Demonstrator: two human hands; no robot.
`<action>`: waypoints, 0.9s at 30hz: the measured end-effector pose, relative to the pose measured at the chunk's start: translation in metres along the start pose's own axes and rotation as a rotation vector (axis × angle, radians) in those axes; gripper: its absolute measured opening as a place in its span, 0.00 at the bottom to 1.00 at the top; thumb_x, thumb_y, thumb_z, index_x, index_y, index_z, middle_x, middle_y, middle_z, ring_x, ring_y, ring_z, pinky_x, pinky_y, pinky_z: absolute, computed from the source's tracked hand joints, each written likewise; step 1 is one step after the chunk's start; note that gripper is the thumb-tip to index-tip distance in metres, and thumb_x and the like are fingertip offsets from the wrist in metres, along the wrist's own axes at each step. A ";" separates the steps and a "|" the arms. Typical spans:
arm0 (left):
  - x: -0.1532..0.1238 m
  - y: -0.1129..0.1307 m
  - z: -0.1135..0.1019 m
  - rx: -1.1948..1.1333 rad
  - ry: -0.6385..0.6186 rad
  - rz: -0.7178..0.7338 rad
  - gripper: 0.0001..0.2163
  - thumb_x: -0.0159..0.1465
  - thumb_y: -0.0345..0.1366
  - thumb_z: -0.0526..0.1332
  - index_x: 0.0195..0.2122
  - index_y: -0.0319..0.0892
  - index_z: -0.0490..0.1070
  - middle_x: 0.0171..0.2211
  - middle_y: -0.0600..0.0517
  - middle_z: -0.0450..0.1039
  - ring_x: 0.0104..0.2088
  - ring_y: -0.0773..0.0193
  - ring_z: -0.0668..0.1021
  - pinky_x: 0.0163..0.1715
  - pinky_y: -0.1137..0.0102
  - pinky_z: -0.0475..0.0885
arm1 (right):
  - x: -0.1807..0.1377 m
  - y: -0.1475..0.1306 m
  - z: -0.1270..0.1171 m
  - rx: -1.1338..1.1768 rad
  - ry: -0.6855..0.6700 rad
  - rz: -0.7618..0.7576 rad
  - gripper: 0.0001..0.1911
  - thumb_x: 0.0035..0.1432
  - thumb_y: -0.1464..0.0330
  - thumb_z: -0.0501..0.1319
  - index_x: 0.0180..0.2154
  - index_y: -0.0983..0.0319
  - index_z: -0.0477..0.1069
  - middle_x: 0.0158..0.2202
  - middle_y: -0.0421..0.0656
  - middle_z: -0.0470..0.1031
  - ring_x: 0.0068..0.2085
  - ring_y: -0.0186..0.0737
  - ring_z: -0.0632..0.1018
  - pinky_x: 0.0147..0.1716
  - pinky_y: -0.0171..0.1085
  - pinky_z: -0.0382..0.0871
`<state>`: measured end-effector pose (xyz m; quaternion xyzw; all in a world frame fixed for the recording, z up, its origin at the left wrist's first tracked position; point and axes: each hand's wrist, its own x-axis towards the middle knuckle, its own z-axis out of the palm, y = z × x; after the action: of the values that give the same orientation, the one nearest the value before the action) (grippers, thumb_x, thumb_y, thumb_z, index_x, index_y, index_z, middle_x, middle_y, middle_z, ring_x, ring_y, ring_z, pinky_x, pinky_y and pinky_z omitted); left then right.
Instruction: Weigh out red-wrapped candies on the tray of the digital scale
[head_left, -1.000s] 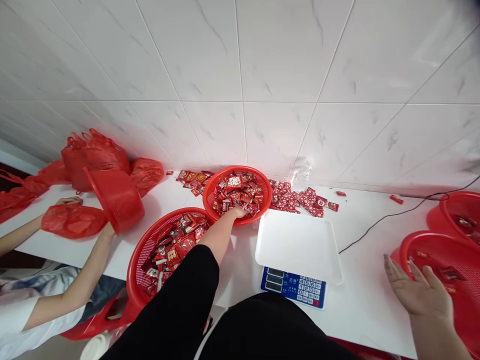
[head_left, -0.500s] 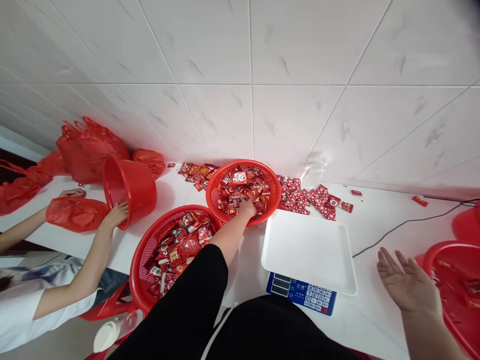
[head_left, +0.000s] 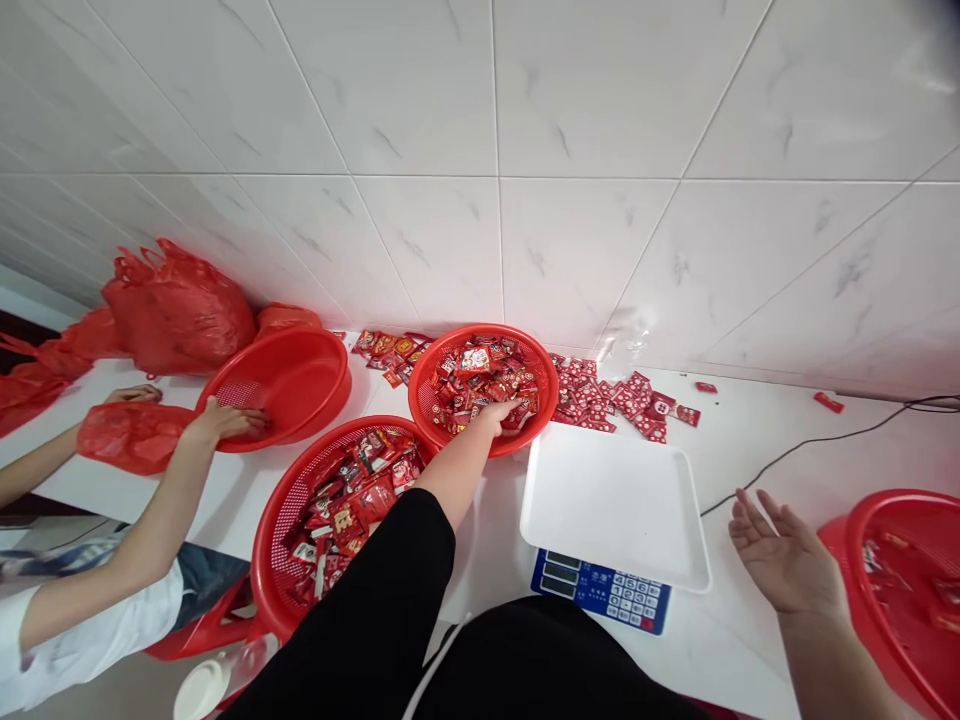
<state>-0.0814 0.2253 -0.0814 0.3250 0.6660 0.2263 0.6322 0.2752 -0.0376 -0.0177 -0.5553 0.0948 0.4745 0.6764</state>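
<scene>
My left hand (head_left: 496, 415) reaches into a round red basket (head_left: 553, 385) of small red-wrapped packets (head_left: 480, 360). Its thumb is stretched out to the right over the packets; the other fingers are partly hidden, and I see nothing held. On the right, my right hand (head_left: 787, 560) is open, palm up and bare, close to a red basin (head_left: 855, 545) with a few red packets inside. Between my hands a white tray (head_left: 615, 505) lies on a scale with a blue keypad (head_left: 600, 592).
A larger red basket (head_left: 266, 545) of packets stands at left front. Loose red packets (head_left: 637, 400) lie along the wall. Further left, a co-worker's hand (head_left: 229, 420) grips a tilted red basin (head_left: 330, 405) by red bags (head_left: 180, 310). A black cable (head_left: 817, 440) crosses the table.
My left hand's thumb has spread outward over the packets. My right hand has shifted slightly left, still palm up. The co-worker's basin has tipped so its opening faces up more.
</scene>
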 end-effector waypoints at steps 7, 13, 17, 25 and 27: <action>0.001 0.007 0.003 -0.160 0.003 -0.183 0.13 0.56 0.39 0.66 0.39 0.40 0.69 0.27 0.49 0.74 0.29 0.61 0.78 0.31 0.66 0.76 | -0.006 0.002 -0.008 0.001 -0.001 0.011 0.09 0.48 0.67 0.62 0.34 0.59 0.76 0.43 0.46 0.74 0.35 0.37 0.77 0.26 0.33 0.76; -0.024 0.021 -0.017 -0.173 0.043 -0.051 0.16 0.53 0.34 0.68 0.41 0.42 0.67 0.28 0.50 0.74 0.29 0.63 0.77 0.31 0.66 0.76 | -0.007 0.007 -0.004 0.027 -0.032 0.047 0.10 0.48 0.67 0.63 0.35 0.60 0.75 0.39 0.44 0.74 0.33 0.35 0.76 0.26 0.32 0.75; -0.054 0.035 -0.031 -0.207 0.021 0.049 0.13 0.55 0.33 0.66 0.40 0.44 0.67 0.30 0.52 0.74 0.30 0.66 0.77 0.33 0.67 0.76 | -0.010 0.013 0.001 0.023 -0.124 0.071 0.12 0.48 0.67 0.63 0.38 0.59 0.74 0.38 0.42 0.75 0.33 0.34 0.77 0.28 0.32 0.75; -0.132 0.012 0.018 -0.126 -0.414 0.077 0.15 0.50 0.38 0.70 0.35 0.41 0.67 0.27 0.52 0.72 0.27 0.66 0.76 0.31 0.66 0.75 | -0.028 0.044 0.009 -0.150 -0.270 0.118 0.17 0.48 0.66 0.65 0.43 0.58 0.72 0.38 0.41 0.78 0.32 0.31 0.77 0.29 0.30 0.73; -0.145 -0.005 0.040 -0.024 -0.482 0.066 0.17 0.50 0.41 0.70 0.37 0.41 0.68 0.28 0.51 0.73 0.28 0.65 0.76 0.30 0.67 0.75 | -0.034 0.051 0.011 -0.231 -0.286 0.115 0.17 0.48 0.64 0.66 0.43 0.59 0.72 0.38 0.42 0.78 0.32 0.32 0.77 0.29 0.30 0.73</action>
<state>-0.0440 0.1135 0.0122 0.3837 0.4824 0.1706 0.7688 0.2145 -0.0504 -0.0248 -0.5500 -0.0258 0.5939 0.5866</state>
